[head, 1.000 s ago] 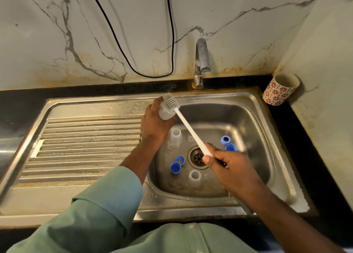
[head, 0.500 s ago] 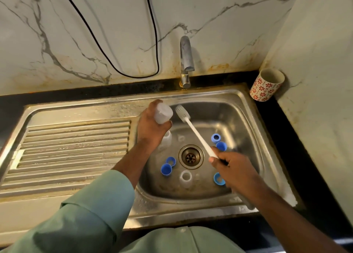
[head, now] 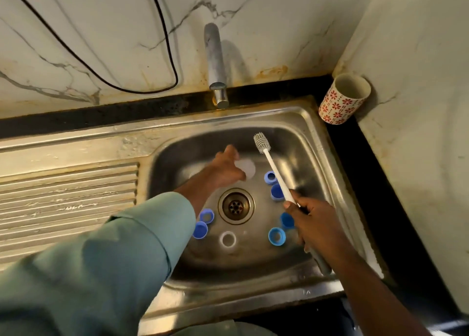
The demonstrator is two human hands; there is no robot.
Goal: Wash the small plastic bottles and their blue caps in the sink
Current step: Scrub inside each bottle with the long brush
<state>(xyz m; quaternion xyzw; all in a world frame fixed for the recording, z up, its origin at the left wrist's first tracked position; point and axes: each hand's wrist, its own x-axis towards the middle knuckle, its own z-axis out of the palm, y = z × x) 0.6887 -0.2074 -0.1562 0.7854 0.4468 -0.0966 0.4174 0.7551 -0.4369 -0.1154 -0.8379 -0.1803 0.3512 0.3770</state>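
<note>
Inside the steel sink [head: 314,143], a translucent white bottle [head: 245,167], blurred, is held low over the basin in the curled left hand [head: 224,168]. A white brush [head: 275,172] is gripped by the right hand [head: 313,224]. Blue caps [head: 276,236] are scattered around the drain [head: 236,206].

The sink [head: 314,137] under my hands is stainless steel, dull and water-stained, its draining board [head: 68,198] pressed into ridges. The tap [head: 214,56] is brushed metal, matt on the spout. The bottle [head: 246,168] in my left hand's grip looks like cloudy, translucent plastic; the caps [head: 276,236] are smooth blue plastic. My brush [head: 275,173] has a plain white plastic stem and soft grey bristles. The wall [head: 101,31] is glossy veined marble, rust-stained low down. The cup [head: 342,99] looks glazed.
</note>
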